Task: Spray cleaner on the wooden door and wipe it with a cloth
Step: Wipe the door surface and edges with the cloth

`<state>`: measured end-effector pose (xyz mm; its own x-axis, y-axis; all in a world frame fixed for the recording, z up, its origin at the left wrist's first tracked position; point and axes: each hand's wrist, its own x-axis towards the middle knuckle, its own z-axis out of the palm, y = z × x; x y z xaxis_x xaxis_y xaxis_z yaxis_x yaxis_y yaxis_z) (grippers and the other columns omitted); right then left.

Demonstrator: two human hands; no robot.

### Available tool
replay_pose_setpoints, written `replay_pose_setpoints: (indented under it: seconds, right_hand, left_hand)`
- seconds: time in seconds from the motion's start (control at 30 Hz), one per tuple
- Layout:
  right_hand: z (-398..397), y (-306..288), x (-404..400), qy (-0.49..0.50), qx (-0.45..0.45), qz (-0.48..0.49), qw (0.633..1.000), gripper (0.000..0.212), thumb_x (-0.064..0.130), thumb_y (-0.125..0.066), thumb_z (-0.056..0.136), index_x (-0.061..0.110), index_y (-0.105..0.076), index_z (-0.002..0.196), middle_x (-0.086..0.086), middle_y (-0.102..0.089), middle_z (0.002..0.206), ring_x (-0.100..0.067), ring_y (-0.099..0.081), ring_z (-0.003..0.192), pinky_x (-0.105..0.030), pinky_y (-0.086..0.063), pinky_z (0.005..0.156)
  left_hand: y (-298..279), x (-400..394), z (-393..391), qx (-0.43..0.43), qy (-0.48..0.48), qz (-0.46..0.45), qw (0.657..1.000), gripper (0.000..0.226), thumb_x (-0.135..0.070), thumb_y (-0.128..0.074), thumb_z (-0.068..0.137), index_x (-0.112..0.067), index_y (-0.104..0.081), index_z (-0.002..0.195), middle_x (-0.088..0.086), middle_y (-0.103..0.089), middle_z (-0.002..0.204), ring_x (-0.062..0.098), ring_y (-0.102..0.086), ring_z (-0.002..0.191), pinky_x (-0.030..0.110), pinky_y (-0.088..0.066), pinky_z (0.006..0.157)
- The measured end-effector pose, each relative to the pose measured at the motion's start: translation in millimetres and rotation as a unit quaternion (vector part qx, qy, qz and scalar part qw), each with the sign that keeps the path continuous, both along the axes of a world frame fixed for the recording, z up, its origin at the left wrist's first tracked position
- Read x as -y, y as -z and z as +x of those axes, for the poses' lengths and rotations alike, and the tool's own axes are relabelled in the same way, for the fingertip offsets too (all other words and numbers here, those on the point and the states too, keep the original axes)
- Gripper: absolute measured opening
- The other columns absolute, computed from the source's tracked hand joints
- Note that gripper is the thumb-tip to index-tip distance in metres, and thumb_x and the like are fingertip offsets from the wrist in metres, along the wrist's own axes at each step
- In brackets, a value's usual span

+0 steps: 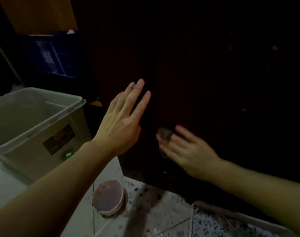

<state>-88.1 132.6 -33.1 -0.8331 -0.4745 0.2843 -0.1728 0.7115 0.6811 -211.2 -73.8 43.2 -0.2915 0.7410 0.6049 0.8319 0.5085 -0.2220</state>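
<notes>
Forearms enter from the bottom corners of the view, both reaching forward to the dark wooden door, which stands upright and fills the upper right; its long axis runs vertically, and its lower edge meets the speckled tiled floor.

Left hand: released, fingers straight and slightly spread, pointing up along the door near its left edge; whether the palm presses the wood or hangs just off it cannot be told in this light; it holds nothing.

Right hand: blurred, low on the door towards its bottom edge, fingers bent around a small dark wad, judged to be the cloth; the cloth lies between the fingertips and the wood, apparently touching it.

Judgement: wiping is the step in hand; the right hand is the working one and the nearer to the door's lower edge; most of the surface lies above and to the right of the cloth, so strokes would need to run upward along the long axis.

No spray bottle can be made out; wetness on the door cannot be judged.

Also present: a round bowl of murky liquid on the floor, below the door's lower left corner; a pale plastic bin at the left edge.
</notes>
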Motion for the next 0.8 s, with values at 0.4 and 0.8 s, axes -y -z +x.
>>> replay_pose_setpoints:
  seconds: [0.4,0.8]
  right_hand:
    - [8,-147,-19,0.032,-0.307,-0.111,0.945,0.049,0.034,-0.048,0.097,0.012,-0.045,0.141,-0.011,-0.033,0.153,-0.030,-0.041,0.134,-0.056,-0.010,0.116]
    - [21,-112,-11,0.048,-0.177,-0.073,0.980,0.063,0.025,-0.050,0.089,0.011,-0.032,0.147,-0.013,-0.020,0.157,-0.026,-0.026,0.141,-0.051,0.000,0.119]
  left_hand:
    - [-35,-12,13,-0.011,-0.031,0.010,0.999,0.078,-0.015,-0.058,0.073,-0.013,-0.034,0.147,0.018,-0.017,0.157,0.038,-0.028,0.131,0.053,-0.036,0.100]
    - [-59,-27,27,0.007,-0.029,0.035,0.999,0.090,-0.011,-0.075,0.066,-0.016,-0.035,0.147,0.013,-0.022,0.157,0.035,-0.028,0.137,0.049,-0.027,0.104]
